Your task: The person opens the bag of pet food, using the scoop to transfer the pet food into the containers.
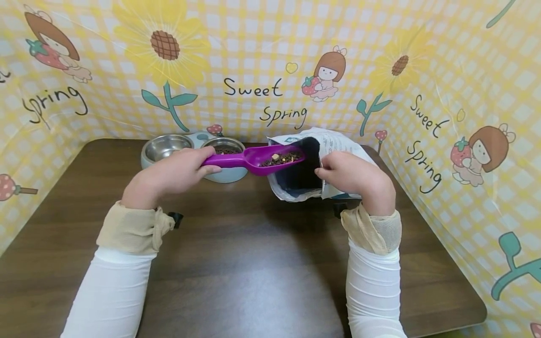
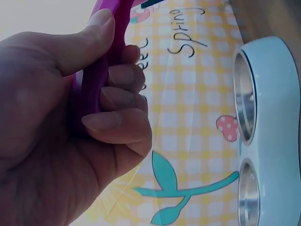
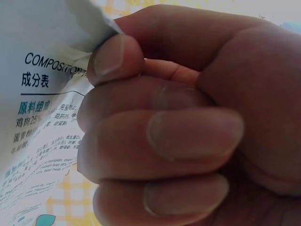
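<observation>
The left hand grips the handle of a purple scoop, whose bowl holds brown kibble with a few pale pieces. The scoop's tip is at the mouth of a white bag with a dark inside, lying on its side. The right hand pinches the edge of the bag's opening between thumb and fingers; the right wrist view shows this hand close up against the printed bag. In the left wrist view the hand has its fingers curled round the purple handle.
Behind the left hand stands a pale blue double feeder with two metal bowls; the left bowl shows bare metal and the right one has kibble in it. A patterned yellow cloth surrounds the brown table.
</observation>
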